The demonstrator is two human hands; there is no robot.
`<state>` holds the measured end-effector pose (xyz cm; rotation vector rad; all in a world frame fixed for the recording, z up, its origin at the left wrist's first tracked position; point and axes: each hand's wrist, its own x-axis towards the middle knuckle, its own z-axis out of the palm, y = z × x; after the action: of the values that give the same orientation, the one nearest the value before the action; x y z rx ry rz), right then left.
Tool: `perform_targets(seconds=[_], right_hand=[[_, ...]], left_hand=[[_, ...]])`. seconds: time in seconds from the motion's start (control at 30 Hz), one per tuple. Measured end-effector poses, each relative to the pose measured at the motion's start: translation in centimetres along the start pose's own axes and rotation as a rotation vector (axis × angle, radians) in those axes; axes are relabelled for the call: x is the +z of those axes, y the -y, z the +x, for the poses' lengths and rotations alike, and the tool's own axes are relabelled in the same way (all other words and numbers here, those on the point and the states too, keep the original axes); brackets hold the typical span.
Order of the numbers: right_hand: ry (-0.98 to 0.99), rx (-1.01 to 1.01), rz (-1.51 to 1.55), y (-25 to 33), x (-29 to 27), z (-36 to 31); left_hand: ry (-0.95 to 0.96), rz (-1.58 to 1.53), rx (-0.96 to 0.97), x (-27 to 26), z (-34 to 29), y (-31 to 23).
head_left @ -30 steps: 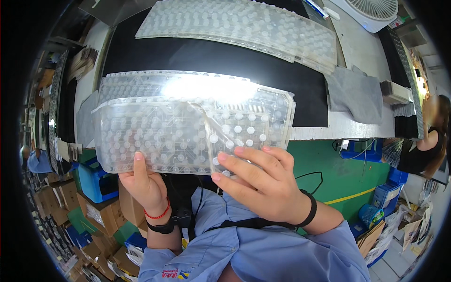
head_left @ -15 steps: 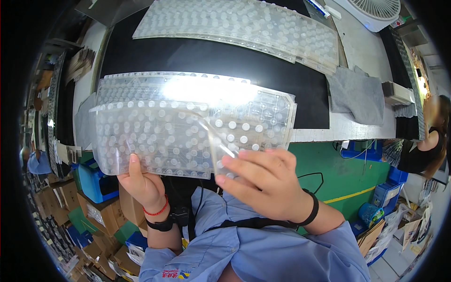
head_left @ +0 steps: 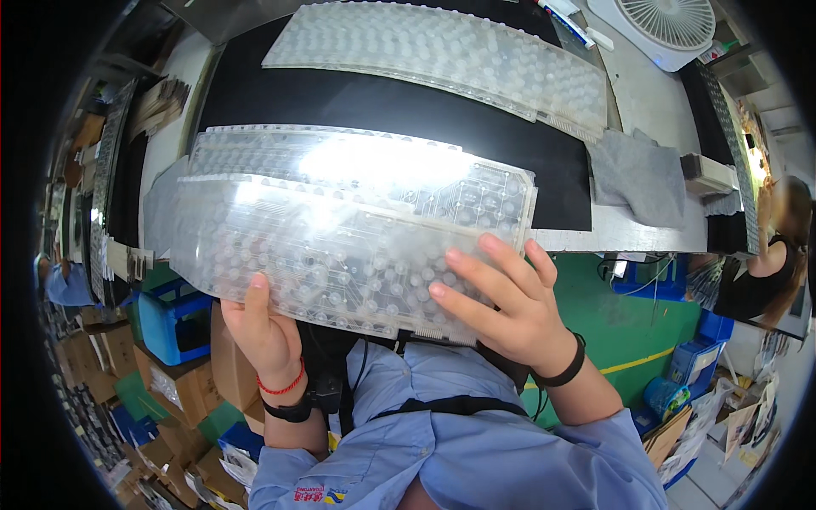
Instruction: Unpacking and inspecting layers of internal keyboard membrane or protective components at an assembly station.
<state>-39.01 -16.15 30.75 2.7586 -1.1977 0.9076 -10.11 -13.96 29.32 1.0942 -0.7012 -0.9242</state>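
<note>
Membrane sheet (head_left: pixel 340 246) held flat above both hands, over tabletop (head_left: pixel 629 229) edge | left hand (head_left: pixel 263 327) pinches near edge | right hand (head_left: pixel 501 297) fingers spread open on top | risk: thin sheet buckles or slips off dome mat (head_left: pixel 442 51) alignment beyond hands

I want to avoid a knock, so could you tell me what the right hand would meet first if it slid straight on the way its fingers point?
The right hand points up-left, fingers already on the clear dimpled plastic membrane sheet; it would just slide further across that.
</note>
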Motion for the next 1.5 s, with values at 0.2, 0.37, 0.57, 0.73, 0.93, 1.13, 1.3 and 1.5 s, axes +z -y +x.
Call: perform_targets(seconds=[0.2, 0.37, 0.57, 0.73, 0.93, 1.13, 1.3, 1.5], right_hand=[[-0.12, -0.07, 0.437, 0.3, -1.6, 1.2], [-0.304, 0.335, 0.651, 1.4, -2.7, 0.4], [-0.428, 0.898, 1.201, -0.2, -2.0, 1.2], [-0.379, 1.004, 1.225, -0.7, -2.5, 1.4], [-0.372, 0.783, 0.719, -1.0, -1.5, 0.1], [-0.443, 0.866, 0.771, -0.8, -1.6, -0.2], [-0.408, 0.558, 0.278, -1.7, -2.1, -0.2], [-0.428, 0.457, 0.072, -1.8, -2.2, 0.0]], left_hand=[[0.209, -0.39, 0.031, -3.1, -1.7, 0.4], [0.087, 0.131, 0.14, 0.8, -0.2, -1.9], [0.015, 0.231, 0.111, 1.1, -0.4, -1.4], [0.197, 0.028, -0.009, 0.3, -1.3, 0.0], [0.708, 0.055, -0.574, 4.0, -3.0, 1.7], [0.777, 0.01, -0.624, 6.6, -3.0, 2.3], [0.708, 0.139, -0.654, 7.5, -2.9, 1.8], [0.692, 0.154, -0.611, 7.0, -2.9, 2.4]])
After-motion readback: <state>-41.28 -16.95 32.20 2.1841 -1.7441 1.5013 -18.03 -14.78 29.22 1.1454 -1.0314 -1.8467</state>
